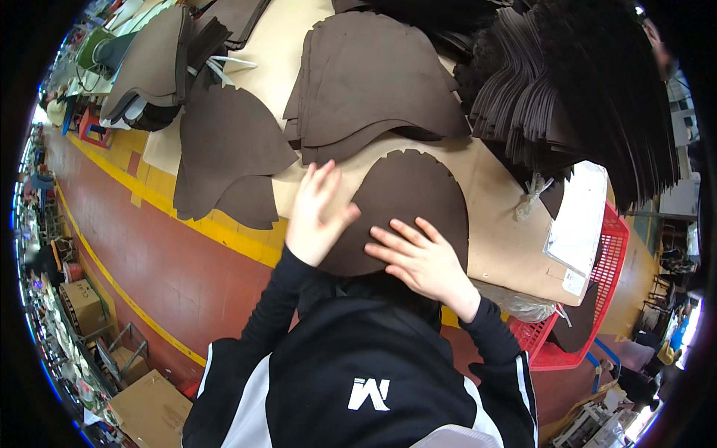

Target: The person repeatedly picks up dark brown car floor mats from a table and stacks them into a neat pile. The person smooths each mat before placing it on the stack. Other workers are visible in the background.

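Directly before me lies a dark brown cut piece of sheet material (414, 190), rounded at its far end with small notches along the edge. My right hand (418, 257) rests on it, palm down, with the fingers spread. At its left edge my left hand (320, 213) hovers or touches lightly, thumb and fingers apart; the contact is hard to make out. Beyond both hands sits a stack of similar brown pieces (373, 75). To the left, more brown pieces (228, 149) overhang the table edge.
The tan tabletop (500, 216) runs under the pieces. Tall fanned stacks of dark pieces (560, 97) crowd the far right. White papers (579, 216) hang near a red plastic basket (612, 254). Another bundle (149, 60) stands far left. Cardboard boxes (149, 411) are on the floor.
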Tool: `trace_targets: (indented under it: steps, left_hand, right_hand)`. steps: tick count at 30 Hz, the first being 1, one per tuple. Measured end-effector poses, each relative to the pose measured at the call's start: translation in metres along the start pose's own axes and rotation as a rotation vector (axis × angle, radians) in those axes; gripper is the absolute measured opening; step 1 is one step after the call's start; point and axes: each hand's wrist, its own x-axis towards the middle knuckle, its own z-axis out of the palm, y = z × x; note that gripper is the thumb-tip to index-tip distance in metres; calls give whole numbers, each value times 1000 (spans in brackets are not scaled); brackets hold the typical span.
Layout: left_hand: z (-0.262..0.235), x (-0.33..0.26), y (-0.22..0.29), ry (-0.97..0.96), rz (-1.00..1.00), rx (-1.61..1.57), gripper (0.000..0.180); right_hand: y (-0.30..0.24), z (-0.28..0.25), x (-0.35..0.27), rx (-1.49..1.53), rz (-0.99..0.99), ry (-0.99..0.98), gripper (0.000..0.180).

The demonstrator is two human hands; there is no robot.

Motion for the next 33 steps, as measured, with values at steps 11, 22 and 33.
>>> trace_targets:
  steps: [11, 22, 33]
  left_hand:
    - [16, -38, 3, -36, 62, 148, 71]
    - [18, -27, 16, 66, -296, -286, 47]
    - [23, -30, 18, 202, -191, -188, 42]
  right_hand:
    - [90, -16, 56, -42, 255, 119, 45]
    - [97, -18, -12, 110, 428, 391, 47]
    - [42, -3, 40, 2, 31, 59, 83]
